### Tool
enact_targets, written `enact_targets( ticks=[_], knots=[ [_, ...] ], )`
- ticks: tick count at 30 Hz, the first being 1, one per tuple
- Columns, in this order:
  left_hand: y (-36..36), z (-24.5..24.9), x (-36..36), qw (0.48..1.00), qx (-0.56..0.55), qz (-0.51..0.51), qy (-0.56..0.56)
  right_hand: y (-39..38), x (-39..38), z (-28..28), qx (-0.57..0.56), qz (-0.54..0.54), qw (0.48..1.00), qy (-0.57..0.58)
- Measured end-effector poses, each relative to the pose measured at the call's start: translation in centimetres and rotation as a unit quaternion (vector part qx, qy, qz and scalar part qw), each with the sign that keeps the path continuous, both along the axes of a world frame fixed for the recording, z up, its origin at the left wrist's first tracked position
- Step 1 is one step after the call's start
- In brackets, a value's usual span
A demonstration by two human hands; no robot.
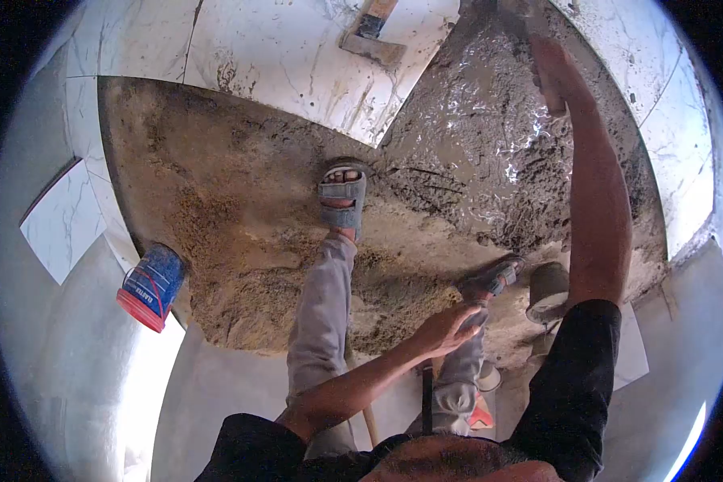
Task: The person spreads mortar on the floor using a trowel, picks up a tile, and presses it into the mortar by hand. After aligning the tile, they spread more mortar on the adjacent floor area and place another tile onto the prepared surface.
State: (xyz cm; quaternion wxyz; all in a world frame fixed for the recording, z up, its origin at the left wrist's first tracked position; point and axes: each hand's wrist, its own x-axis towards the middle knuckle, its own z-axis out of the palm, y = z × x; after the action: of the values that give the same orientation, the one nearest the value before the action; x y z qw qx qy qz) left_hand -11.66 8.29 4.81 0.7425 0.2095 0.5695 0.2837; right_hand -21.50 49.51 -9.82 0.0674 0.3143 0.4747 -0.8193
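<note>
My right hand (561,74) reaches far forward, fingers wrapped round the handle of a trowel, whose blade lies low over the wet grey mortar (478,120) and is partly blurred. The mortar has a shiny, smeared surface beside the laid marble-patterned tiles (297,60). My left hand (448,329) rests at my right lower leg, fingers stretched out and holding nothing. On the tiles ahead lies a hatchet-like tool (373,44) with a wooden handle and a dirty metal head.
A blue bucket (159,277) with a red rim stands at left, near a loose tile (64,221). A grey mortar-stained bucket (548,291) is beside my right foot. Tiles (675,128) border the mortar at right. Rough sandy ground (217,217) surrounds my sandalled feet.
</note>
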Motion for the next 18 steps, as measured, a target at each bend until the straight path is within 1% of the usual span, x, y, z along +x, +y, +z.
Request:
enact_targets(
  ticks=[1,2,3,5,7,9,11,12,14,17,18],
  knots=[
    [0.2,0.1,-0.3,1.000,-0.002,0.002,0.000,-0.2,-1.2,0.9,0.089,0.021,0.989,-0.115],
    [0.3,0.3,-0.6,1.000,-0.002,0.011,-0.007,-0.6,-1.7,1.2,0.176,0.042,0.956,-0.230],
    [0.3,0.3,-0.8,1.000,0.000,0.018,-0.014,0.0,-1.3,0.7,0.273,0.064,0.923,-0.264],
    [-0.3,-0.2,0.0,1.000,0.009,0.022,-0.006,2.2,-0.5,-1.0,0.434,0.110,0.853,-0.269],
    [-0.8,-0.4,0.6,0.999,0.019,0.029,0.004,3.9,0.1,-2.2,0.551,0.150,0.774,-0.274],
    [-0.8,-0.5,0.7,0.999,0.027,0.039,0.018,5.3,0.4,-2.9,0.618,0.184,0.713,-0.274],
    [-0.9,-0.4,0.8,0.998,0.034,0.041,0.022,6.5,0.4,-3.4,0.651,0.217,0.672,-0.279],
    [-0.9,-0.6,0.7,0.998,0.042,0.040,0.028,6.5,-0.3,-3.0,0.652,0.216,0.672,-0.277],
    [-1.1,-0.6,0.9,0.997,0.039,0.053,0.031,7.0,-1.5,-1.8,0.678,0.278,0.609,-0.302],
    [-1.4,-0.7,1.5,0.996,0.051,0.068,0.038,8.0,-3.6,0.7,0.707,0.366,0.501,-0.338],
    [-1.3,-0.7,1.3,0.994,0.065,0.070,0.047,8.2,-4.2,1.1,0.708,0.366,0.501,-0.337]
  ],
)
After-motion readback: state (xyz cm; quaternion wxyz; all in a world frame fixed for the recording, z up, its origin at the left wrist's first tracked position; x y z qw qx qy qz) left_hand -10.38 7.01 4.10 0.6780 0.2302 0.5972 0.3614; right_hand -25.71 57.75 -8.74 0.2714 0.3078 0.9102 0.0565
